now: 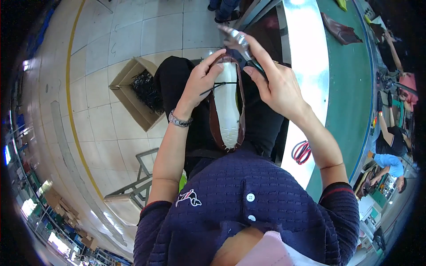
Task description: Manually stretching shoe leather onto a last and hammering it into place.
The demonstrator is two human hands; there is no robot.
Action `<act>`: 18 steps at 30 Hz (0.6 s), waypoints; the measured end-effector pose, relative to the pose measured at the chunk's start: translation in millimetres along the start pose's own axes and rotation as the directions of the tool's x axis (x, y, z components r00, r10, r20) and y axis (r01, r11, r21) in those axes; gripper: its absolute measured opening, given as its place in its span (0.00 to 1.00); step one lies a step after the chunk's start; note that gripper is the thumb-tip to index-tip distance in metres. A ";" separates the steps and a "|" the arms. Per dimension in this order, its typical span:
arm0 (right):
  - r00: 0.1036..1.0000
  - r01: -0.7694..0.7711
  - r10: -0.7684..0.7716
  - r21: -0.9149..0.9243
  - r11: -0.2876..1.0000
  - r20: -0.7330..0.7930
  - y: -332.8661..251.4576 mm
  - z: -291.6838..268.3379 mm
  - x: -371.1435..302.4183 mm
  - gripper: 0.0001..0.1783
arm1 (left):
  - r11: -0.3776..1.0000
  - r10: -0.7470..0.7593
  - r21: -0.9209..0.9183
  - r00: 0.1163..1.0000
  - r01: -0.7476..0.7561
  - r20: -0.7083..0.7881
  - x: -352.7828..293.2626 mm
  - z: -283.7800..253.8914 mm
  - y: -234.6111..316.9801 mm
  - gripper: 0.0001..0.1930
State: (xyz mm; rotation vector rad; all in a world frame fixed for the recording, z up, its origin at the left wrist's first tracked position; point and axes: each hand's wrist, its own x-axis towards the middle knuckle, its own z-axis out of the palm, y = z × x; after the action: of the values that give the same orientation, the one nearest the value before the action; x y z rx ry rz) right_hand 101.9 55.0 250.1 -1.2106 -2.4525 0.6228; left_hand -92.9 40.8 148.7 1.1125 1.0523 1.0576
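A brown leather shoe upper [215, 126] lies sole side up over my lap, with a pale insole [229, 106] filling its middle. A thin black tie [222, 84] crosses the insole. My left hand [198, 84] grips the upper near its far end, thumb on the insole and fingers along the outer edge. Above that far end, my right hand [279, 86] is closed around the dark handles of metal pliers [241, 41]. The pliers' jaws are blurred, and I cannot tell whether they touch the leather.
On the floor to the left stands an open cardboard box [126, 95] holding black scraps [147, 91]. A white ledge [306, 57] and green conveyor belt [344, 93] run along my right. The ledge carries a red and black cord coil [301, 153]; the belt, a brown leather piece [341, 30].
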 end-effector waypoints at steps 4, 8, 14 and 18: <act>0.939 -0.224 0.236 -0.079 0.972 0.252 3.1 14.1 -7.6 0.34 | 0.995 -0.099 0.015 0.992 0.098 0.072 0.6 -3.8 7.3 0.23; 0.957 -0.258 0.288 0.363 0.895 -0.030 15.3 14.5 -40.1 0.34 | 0.993 -0.090 -0.062 0.987 0.099 0.132 5.8 -3.8 12.1 0.22; 0.518 -0.848 0.836 0.025 0.530 -0.182 86.2 19.1 -120.8 0.34 | 0.981 -0.168 -0.094 0.985 0.170 0.027 23.3 10.4 17.0 0.15; 0.397 -0.917 0.896 -0.068 0.392 -0.199 139.1 34.5 -194.5 0.34 | 0.987 -0.134 -0.084 0.988 0.140 0.077 29.7 17.6 9.9 0.11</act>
State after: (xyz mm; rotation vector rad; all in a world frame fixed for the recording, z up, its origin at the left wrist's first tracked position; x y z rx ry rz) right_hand 290.5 -34.6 128.6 -2.6092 -1.5081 0.5333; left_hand -71.6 68.3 157.6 0.9845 1.0007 0.9401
